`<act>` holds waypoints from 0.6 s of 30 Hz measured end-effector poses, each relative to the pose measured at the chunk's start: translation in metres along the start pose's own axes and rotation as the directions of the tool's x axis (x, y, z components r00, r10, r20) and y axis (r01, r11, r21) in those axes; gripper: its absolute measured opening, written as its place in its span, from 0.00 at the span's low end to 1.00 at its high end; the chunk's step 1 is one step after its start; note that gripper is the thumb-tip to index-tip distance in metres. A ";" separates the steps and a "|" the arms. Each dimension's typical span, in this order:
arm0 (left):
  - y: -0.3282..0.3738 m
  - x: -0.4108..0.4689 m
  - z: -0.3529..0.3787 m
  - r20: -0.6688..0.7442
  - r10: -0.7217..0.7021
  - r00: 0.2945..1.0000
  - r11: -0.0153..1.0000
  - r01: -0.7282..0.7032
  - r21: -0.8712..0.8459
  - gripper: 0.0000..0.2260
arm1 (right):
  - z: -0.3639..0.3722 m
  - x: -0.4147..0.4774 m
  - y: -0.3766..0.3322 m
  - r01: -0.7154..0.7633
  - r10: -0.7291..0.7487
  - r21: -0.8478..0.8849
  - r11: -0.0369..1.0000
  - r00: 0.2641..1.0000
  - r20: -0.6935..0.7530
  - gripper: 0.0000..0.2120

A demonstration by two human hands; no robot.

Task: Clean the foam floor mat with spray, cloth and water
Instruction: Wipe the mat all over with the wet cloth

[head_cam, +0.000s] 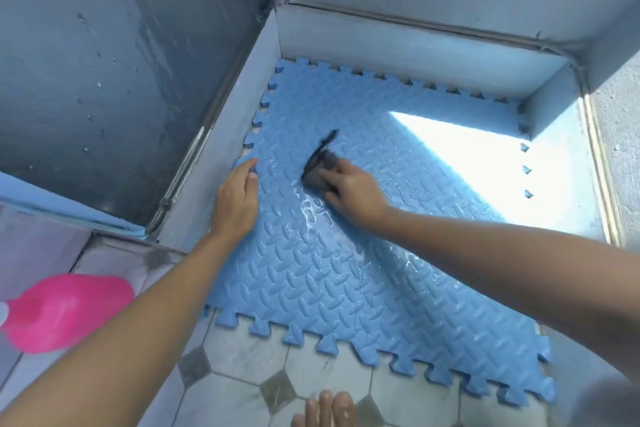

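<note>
A blue foam floor mat (329, 281) with a ribbed pattern and jigsaw edges lies on the floor in a walled corner. Wet, shiny streaks run across its middle. My right hand (353, 192) presses a dark cloth (320, 165) onto the mat near its centre; one corner of the cloth sticks up and away. My left hand (235, 199) lies flat, fingers together, on the mat's left edge. A pink bottle (65, 310) sits on the floor at the lower left, partly cut off by the frame's edge.
Low grey walls (398, 45) border the mat at the back and left. A bright sunlit patch (485, 156) covers the mat's right part. Patterned floor tiles (242, 374) lie in front, with my toes (327, 409) at the bottom edge.
</note>
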State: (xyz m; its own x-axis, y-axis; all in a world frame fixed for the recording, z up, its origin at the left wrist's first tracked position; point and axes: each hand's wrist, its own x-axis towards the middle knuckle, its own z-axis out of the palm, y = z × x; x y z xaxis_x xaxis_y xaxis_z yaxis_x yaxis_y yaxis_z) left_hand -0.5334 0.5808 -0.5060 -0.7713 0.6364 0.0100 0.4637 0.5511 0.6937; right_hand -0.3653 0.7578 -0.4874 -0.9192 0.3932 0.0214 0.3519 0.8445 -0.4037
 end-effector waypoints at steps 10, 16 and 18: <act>-0.027 -0.006 0.017 0.088 0.152 0.984 0.941 -0.172 0.291 0.23 | -0.009 -0.120 0.008 0.704 -0.682 0.102 0.703 0.625 0.380 0.16; -0.032 -0.005 0.019 0.055 0.198 0.979 0.919 -0.205 0.336 0.22 | -0.072 -0.042 0.139 0.095 -0.076 -0.266 0.959 0.994 0.081 0.16; -0.033 -0.005 0.019 0.039 0.211 0.977 0.922 -0.212 0.325 0.22 | -0.083 -0.023 0.164 -0.223 0.219 -0.284 0.933 0.975 -0.045 0.12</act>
State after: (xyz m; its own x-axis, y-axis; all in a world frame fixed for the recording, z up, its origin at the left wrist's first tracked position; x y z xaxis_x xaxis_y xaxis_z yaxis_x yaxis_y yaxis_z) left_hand -0.5363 0.5699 -0.5430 -0.6385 0.7589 0.1275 0.7325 0.5485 0.4032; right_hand -0.2714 0.9173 -0.4780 -0.8108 0.5847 -0.0261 0.5831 0.8032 -0.1219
